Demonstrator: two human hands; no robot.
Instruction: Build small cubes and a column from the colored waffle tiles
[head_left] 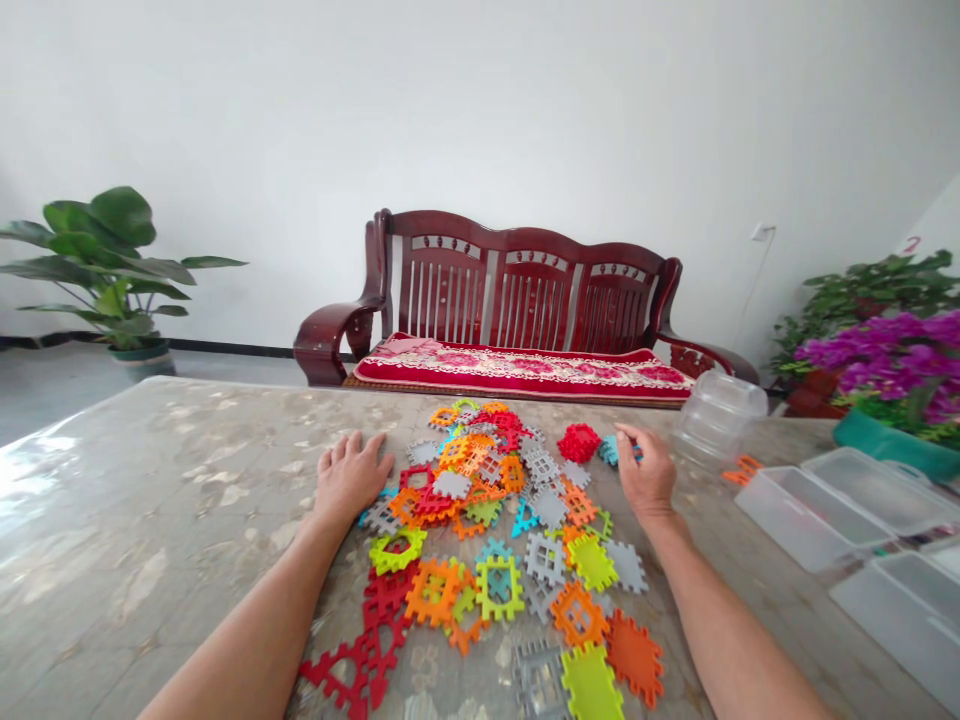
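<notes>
"Left hand [352, 478] first: holding anything?"

"Nothing. It lies palm down on the worktop [187, 520], fingers spread, just beside the pile [452, 486]."

"And the right hand [645, 470]?"

"Fingers curled at the blue pieces [608, 450]. They partly hide them, so I can't tell whether it grips or only touches."

"Where is the pile, exactly?"

"Between the two arms, mid-worktop: orange, red, grey, blue and lime pieces with notched edges, overlapping. Some have cut-out middles. Dark red pieces [388, 632] trail off at the near left, and a lime piece [592, 682] lies at the near edge of the view."

"Beside the blue ones?"

"A red stack [578, 443], just to their left. Farther right stand a clear tub [720, 412], some orange pieces [742, 470] and clear boxes [806, 515]."

"Beyond the worktop?"

"A wooden bench [517, 240] with a red cushion [525, 370], a leafy plant [124, 225] at left, purple flowers [892, 355] at right."
</notes>
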